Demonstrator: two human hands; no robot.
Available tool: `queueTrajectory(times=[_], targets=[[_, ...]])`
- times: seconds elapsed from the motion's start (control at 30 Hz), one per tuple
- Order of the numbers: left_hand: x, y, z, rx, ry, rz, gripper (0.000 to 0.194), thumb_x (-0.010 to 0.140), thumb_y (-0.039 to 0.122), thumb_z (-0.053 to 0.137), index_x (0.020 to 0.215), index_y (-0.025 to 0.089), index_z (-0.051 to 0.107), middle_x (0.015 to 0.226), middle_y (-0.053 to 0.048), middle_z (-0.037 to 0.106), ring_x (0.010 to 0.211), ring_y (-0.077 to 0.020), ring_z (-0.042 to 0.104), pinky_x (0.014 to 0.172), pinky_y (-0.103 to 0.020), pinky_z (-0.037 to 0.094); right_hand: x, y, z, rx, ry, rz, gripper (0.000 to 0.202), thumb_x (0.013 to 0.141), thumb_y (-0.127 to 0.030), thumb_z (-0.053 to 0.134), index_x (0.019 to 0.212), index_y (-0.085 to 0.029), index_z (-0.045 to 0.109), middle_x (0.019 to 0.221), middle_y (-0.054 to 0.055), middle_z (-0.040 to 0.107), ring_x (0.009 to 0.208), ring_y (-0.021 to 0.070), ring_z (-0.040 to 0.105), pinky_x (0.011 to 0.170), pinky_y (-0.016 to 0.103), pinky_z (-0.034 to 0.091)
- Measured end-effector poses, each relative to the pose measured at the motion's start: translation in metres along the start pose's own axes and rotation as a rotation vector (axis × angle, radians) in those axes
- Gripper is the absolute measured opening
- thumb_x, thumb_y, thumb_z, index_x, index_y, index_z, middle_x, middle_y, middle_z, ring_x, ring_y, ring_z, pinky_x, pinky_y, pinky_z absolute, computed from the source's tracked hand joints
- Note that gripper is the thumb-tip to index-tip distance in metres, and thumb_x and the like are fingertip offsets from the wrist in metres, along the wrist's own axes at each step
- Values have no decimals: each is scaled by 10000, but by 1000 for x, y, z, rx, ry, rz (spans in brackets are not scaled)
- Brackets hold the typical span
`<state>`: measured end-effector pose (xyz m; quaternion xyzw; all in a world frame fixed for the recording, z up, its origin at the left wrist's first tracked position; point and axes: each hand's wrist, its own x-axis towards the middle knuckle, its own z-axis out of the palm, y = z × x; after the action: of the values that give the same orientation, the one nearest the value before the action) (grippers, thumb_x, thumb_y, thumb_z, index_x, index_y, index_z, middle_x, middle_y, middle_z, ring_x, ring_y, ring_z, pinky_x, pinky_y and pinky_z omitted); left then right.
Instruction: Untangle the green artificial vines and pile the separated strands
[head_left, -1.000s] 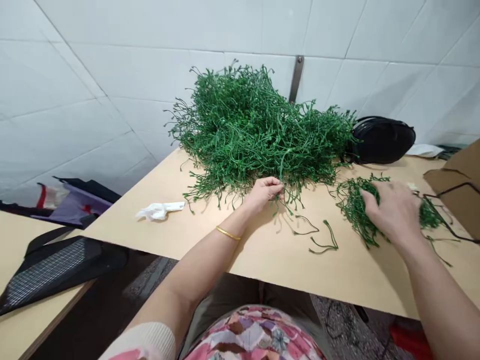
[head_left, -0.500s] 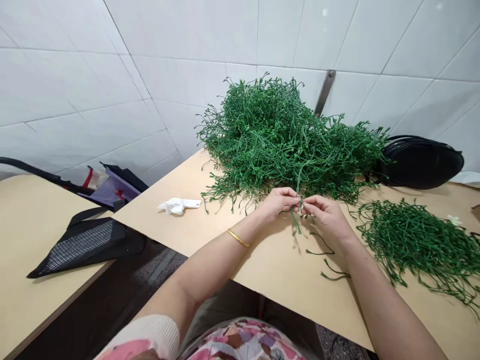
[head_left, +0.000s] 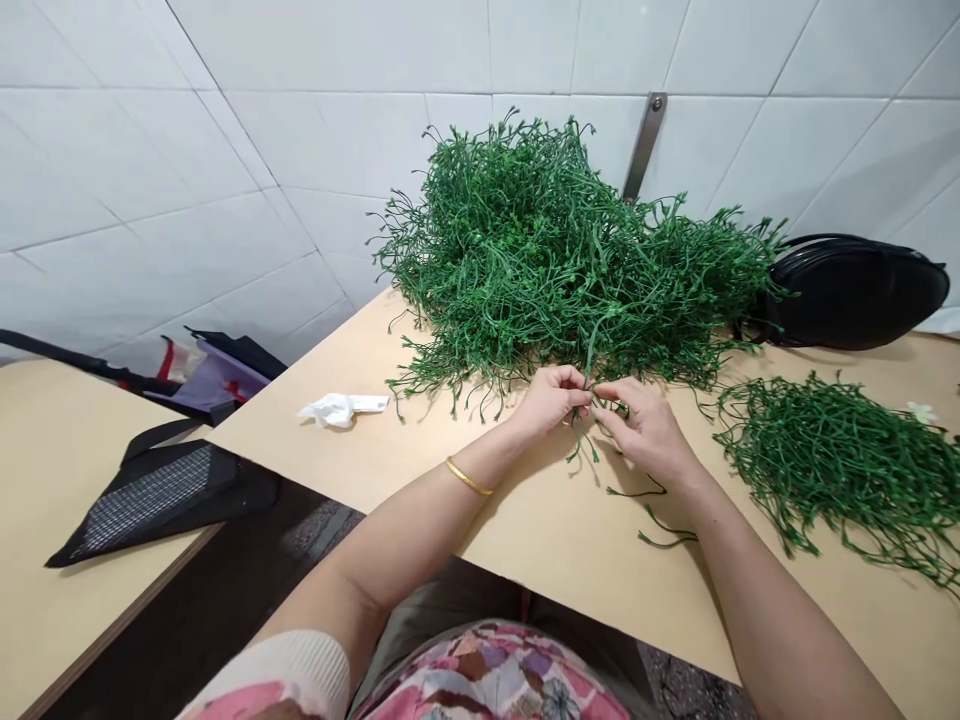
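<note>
My left hand (head_left: 557, 400) pinches a green artificial plant stem (head_left: 590, 350) between thumb and fingers, with its thin forked ends hanging below. My right hand (head_left: 645, 425) meets it there, thumb and fingertips closed around part of the same green strands; the exact contact is partly hidden by the fingers. Just beyond both hands rises a large tangled heap of green plastic stems (head_left: 517, 250) with small budded tips. Under my right wrist a few loose stem pieces (head_left: 664, 540) lie on the table.
A smaller pile of green stems (head_left: 847, 460) lies at the right, with a black bag (head_left: 862, 290) behind it. A crumpled white tissue (head_left: 337, 408) rests on the left of the table (head_left: 420, 470). Across a gap, a second table (head_left: 45, 480) bears a black mesh bag (head_left: 150, 495).
My right fingers have shifted slightly on the strands beside my left hand. My left hand keeps its pinch. The whole view has tilted a little, moving the scene up and left.
</note>
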<state>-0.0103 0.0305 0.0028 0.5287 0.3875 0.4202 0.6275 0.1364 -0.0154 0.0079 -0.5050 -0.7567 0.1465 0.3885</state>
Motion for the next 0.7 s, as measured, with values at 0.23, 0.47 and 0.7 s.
queueTrajectory(times=[0.23,0.47,0.7], targets=[[-3,3,-2,104,-117,76,110,647,64,578,594,130,508,524,41,488,496,-49,472,537,-211,364,0,3,7,-81,1,4,170,841,-191,428,848,-182,598,838,79,612,814,198,560,749,327,421],[-3,2,-3,210,-125,181,109,611,47,537,599,140,482,580,45,464,570,-60,431,578,-215,346,1,6,13,-145,34,18,106,844,-195,395,768,-212,466,748,46,521,700,182,491,649,301,378],[-6,2,0,277,-47,225,118,604,38,476,590,151,444,563,53,416,554,-61,363,559,-221,295,-1,5,17,-370,-67,-30,185,905,-222,311,905,-184,492,764,66,549,661,191,474,599,292,323]])
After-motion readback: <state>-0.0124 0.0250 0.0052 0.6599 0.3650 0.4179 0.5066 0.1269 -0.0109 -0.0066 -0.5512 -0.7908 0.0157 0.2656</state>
